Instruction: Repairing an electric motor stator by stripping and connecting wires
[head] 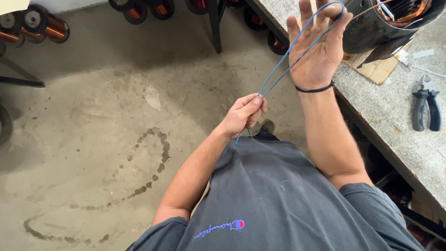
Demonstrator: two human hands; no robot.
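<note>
Blue cord [288,60] looped over raised right hand [316,51], fingers spread. Both strands pinched below in left hand [242,115], short ends hanging under pinch. One loop formed; no knot seen. Pliers [426,109] lay on bench [390,111], right of grip.

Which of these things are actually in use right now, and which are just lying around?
In use: blue cord, looped over the right hand and pinched in the left hand.

Lying about: pliers, copper wire spools, motor stator, cardboard scrap on the workbench.

Head-worn view, steeply downward, close.
</note>
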